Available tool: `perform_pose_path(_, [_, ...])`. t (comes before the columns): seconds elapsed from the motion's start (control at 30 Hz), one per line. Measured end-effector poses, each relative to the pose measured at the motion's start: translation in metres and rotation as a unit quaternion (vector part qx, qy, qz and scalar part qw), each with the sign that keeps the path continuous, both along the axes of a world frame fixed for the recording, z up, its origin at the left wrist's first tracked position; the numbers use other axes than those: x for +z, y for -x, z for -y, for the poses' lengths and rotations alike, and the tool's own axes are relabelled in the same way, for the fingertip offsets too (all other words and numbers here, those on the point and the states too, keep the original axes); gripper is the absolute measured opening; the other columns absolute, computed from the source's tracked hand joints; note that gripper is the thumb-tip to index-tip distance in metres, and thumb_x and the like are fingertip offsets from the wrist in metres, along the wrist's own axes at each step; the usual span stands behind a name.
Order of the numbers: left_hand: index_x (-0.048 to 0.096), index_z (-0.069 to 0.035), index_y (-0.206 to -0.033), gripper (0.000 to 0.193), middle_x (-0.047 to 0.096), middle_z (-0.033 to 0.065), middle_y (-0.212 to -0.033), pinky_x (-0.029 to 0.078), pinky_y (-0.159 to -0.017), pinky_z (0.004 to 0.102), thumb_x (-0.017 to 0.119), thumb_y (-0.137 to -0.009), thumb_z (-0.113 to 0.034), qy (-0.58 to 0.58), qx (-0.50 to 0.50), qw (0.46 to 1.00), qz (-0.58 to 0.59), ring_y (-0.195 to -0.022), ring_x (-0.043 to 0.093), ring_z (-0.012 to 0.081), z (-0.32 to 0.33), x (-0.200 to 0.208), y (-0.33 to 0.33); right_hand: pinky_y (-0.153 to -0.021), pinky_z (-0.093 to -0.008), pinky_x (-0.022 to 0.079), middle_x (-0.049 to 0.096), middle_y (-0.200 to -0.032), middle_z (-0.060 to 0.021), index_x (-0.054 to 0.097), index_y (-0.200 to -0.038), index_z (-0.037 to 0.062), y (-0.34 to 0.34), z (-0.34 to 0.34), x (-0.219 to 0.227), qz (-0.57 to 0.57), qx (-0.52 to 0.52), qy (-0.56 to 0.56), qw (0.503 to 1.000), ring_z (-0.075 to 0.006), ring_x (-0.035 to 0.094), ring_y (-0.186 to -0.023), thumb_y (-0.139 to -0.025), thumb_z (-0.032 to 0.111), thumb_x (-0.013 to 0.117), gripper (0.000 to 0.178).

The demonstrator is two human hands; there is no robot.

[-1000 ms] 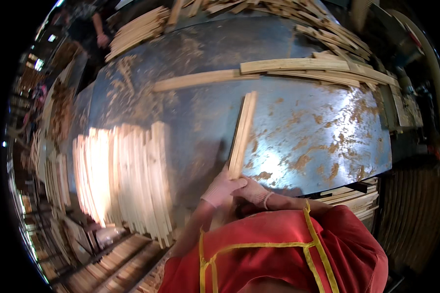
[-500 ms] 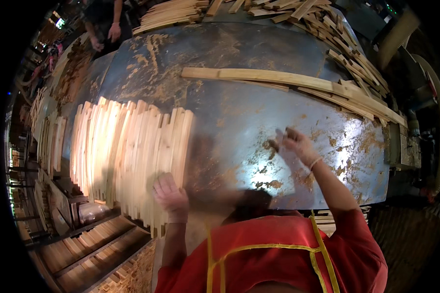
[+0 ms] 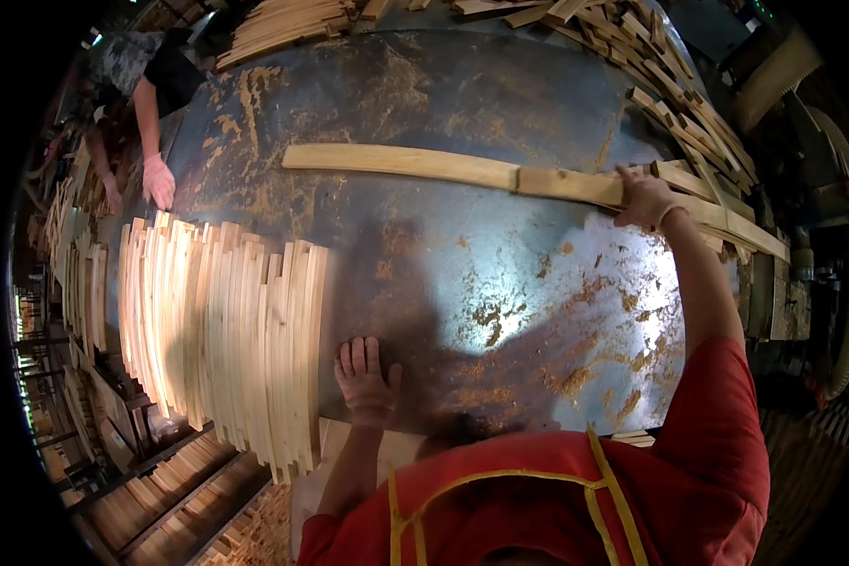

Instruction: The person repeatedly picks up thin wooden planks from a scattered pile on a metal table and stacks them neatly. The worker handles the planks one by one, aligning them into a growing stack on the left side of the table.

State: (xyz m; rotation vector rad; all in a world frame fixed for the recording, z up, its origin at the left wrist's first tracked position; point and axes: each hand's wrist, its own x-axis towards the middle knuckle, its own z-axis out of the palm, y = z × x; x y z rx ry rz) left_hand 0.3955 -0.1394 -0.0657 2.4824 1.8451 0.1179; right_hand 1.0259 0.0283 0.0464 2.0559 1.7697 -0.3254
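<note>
Spanning the width of a long wooden board (image 3: 571,185), the right hand (image 3: 644,196) has its fingers toward the far edge and its thumb toward the near one; how firmly it closes there I cannot tell. The board lies on the far right part of the table, a flat, straight-edged length of pale yellow-brown timber with a squared left end and a darker mark near that end. Its long axis runs left to right, sloping a little nearer the person toward the right. At its left end a second board (image 3: 396,162), smooth and slightly paler, carries on the line leftward; whether the two overlap or just meet is unclear.

The left hand (image 3: 366,377) is spread flat, palm down and holding nothing, fingers pointing away from the body, at the table's near side. Just left of it stand close-packed narrow wooden strips (image 3: 245,330), cream and smooth, their long axes near to far, their ends uneven.

Under everything stretches a dull blue-grey metal table (image 3: 396,255), shiny in patches and crusted with brown sawdust. Beyond, rough offcuts (image 3: 646,57) heap at the far right. A co-worker's hand (image 3: 158,182) hangs near the strips' far end.
</note>
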Motion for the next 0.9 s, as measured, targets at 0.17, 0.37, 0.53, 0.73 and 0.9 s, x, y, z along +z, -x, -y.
perform_pose_path(0.17, [0.052, -0.007, -0.156, 0.076, 0.046, 0.0164, -0.16, 0.028, -0.127, 0.0619, 0.073, -0.095, -0.048, -0.008, 0.001, 1.0, 0.02, -0.154, 0.037, 0.0407, -0.003, 0.002, -0.002, -0.073, -0.0377, 0.052, 0.074, -0.108, -0.009, 0.042, -0.16, 0.0214, 0.083, 0.078, -0.032, 0.128, 0.162, 0.022, 0.978, -0.0225, 0.072, -0.093, -0.1, 0.041, 0.075, 0.071])
perform_pose_path(0.37, [0.054, -0.007, -0.156, 0.079, 0.045, 0.0155, -0.165, 0.025, -0.13, 0.0611, 0.072, -0.092, -0.051, -0.005, 0.006, 0.999, 0.033, -0.156, 0.035, 0.0394, -0.006, -0.006, -0.001, -0.099, -0.0486, 0.059, 0.077, -0.12, -0.0223, 0.039, -0.167, 0.0148, 0.175, 0.121, 0.027, -0.197, -0.043, 0.086, 0.976, -0.0382, 0.075, -0.109, -0.096, 0.048, 0.077, 0.086])
perform_pose_path(0.53, [0.043, -0.004, -0.164, 0.095, 0.04, 0.0185, -0.171, 0.03, -0.129, 0.0578, 0.075, -0.091, -0.057, 0.21, -0.032, 0.962, 0.168, -0.156, 0.04, 0.0415, -0.014, 0.053, -0.021, -0.096, -0.0465, 0.06, 0.078, -0.123, -0.0215, 0.048, -0.162, 0.0086, 0.298, 0.127, 0.036, -0.384, -0.104, 0.114, 0.91, -0.0358, 0.074, -0.118, -0.099, 0.055, 0.072, 0.082])
perform_pose_path(0.73, [0.032, -0.013, -0.172, 0.097, 0.041, 0.023, -0.17, 0.046, -0.121, 0.0481, 0.078, -0.091, -0.043, 0.37, 0.143, 0.852, 0.343, -0.15, 0.051, 0.0402, -0.012, 0.111, -0.039, -0.109, -0.0345, 0.055, 0.067, -0.143, -0.0206, 0.04, -0.166, -0.0025, 0.428, 0.135, 0.005, -0.71, -0.153, 0.099, 0.68, -0.0258, 0.066, -0.132, -0.105, 0.038, 0.073, 0.08])
perform_pose_path(0.9, [0.039, -0.007, -0.166, 0.087, 0.046, 0.0189, -0.163, 0.045, -0.119, 0.0513, 0.074, -0.088, -0.023, 0.206, 0.137, 0.959, 0.138, -0.147, 0.051, 0.0399, -0.011, 0.09, 0.047, -0.117, -0.0381, 0.048, 0.062, -0.157, -0.0216, 0.043, -0.165, -0.0014, 0.39, 0.098, -0.06, -0.73, -0.112, 0.058, 0.672, -0.0266, 0.06, -0.141, -0.1, 0.042, 0.074, 0.084])
